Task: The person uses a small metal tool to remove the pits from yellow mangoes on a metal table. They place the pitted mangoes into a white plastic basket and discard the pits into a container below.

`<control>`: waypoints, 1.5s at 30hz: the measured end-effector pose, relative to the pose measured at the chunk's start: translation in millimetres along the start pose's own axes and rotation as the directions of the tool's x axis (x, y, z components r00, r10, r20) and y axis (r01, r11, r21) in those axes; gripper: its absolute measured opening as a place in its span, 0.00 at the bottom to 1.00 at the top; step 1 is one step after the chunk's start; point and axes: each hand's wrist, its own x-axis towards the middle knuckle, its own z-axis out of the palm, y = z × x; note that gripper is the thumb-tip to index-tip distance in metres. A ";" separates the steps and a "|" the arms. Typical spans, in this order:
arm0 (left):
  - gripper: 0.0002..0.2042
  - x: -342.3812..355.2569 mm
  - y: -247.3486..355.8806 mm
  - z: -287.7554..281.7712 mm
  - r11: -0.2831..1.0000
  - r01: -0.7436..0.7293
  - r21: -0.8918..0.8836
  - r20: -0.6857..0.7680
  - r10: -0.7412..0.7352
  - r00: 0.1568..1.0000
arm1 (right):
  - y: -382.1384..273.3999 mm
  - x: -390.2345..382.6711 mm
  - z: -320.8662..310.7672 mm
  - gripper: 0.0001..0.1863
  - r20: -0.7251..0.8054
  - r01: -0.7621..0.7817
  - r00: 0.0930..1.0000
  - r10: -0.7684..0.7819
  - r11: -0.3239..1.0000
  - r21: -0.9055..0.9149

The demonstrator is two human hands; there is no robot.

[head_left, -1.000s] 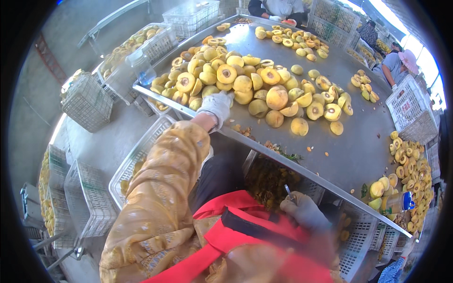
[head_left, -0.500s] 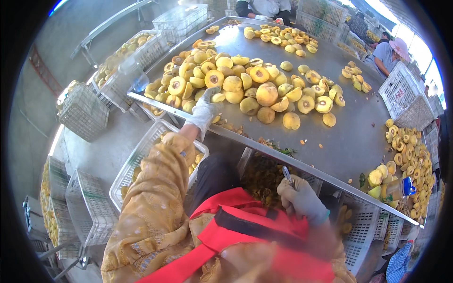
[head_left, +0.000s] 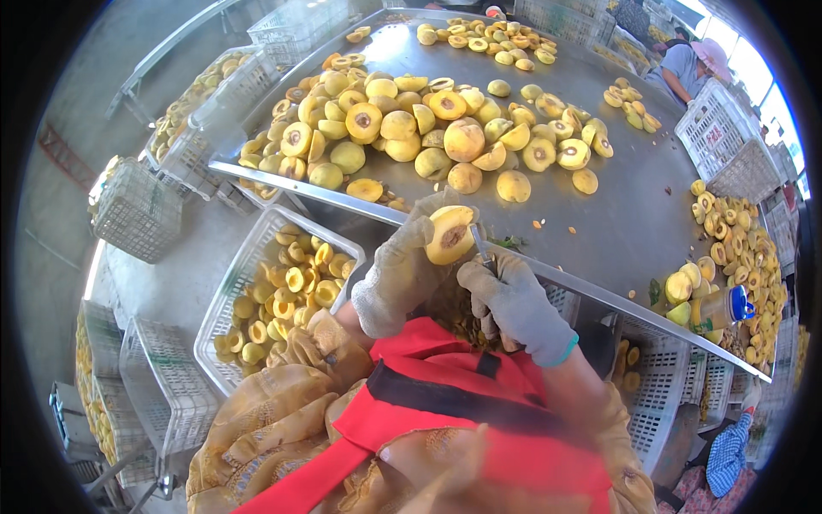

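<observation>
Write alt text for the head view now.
The wearer's gloved left hand holds a cut yellow fruit; the gloved right hand holds a metal tool at the fruit's edge. Beyond, a fruit heap lies on a metal table; a white basket of fruit halves stands left.

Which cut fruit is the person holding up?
The yellow half in the left hand, beside the metal tool; the other halves lie on the table or in crates.

Tabletop (head_left: 634, 223) looking like smooth metal, shining at the far end. Left glove (head_left: 390, 283) and right glove (head_left: 520, 310) showing matt, knit-looking cloth. Tool tip (head_left: 480, 243) showing metal. Fruit half (head_left: 447, 236): cut face looking smooth, cavity rough. Apron (head_left: 531, 467) reading as matt cloth, left sleeve (head_left: 265, 403) wrinkled cloth, crate (head_left: 238, 274) plastic.
</observation>
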 end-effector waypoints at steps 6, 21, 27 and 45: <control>0.28 -2.7 -2.8 31.6 0.997 0.008 0.073 -0.219 0.008 0.976 | 7.2 1.6 14.2 0.13 -0.063 0.092 0.994 -0.090 0.996 0.020; 0.14 12.8 0.6 20.5 0.950 0.109 0.291 -0.280 -0.024 0.960 | 0.8 -1.9 23.5 0.13 -0.020 -0.022 1.000 0.023 0.999 0.023; 0.13 17.7 -2.2 18.1 0.925 0.106 0.365 -0.296 0.007 0.955 | 4.0 2.6 26.3 0.12 0.006 -0.071 0.997 0.071 0.993 0.095; 0.20 20.1 17.3 2.4 0.728 0.440 0.526 -0.062 -0.483 0.874 | 4.3 -6.1 3.1 0.15 0.258 -0.180 0.952 0.166 0.983 0.033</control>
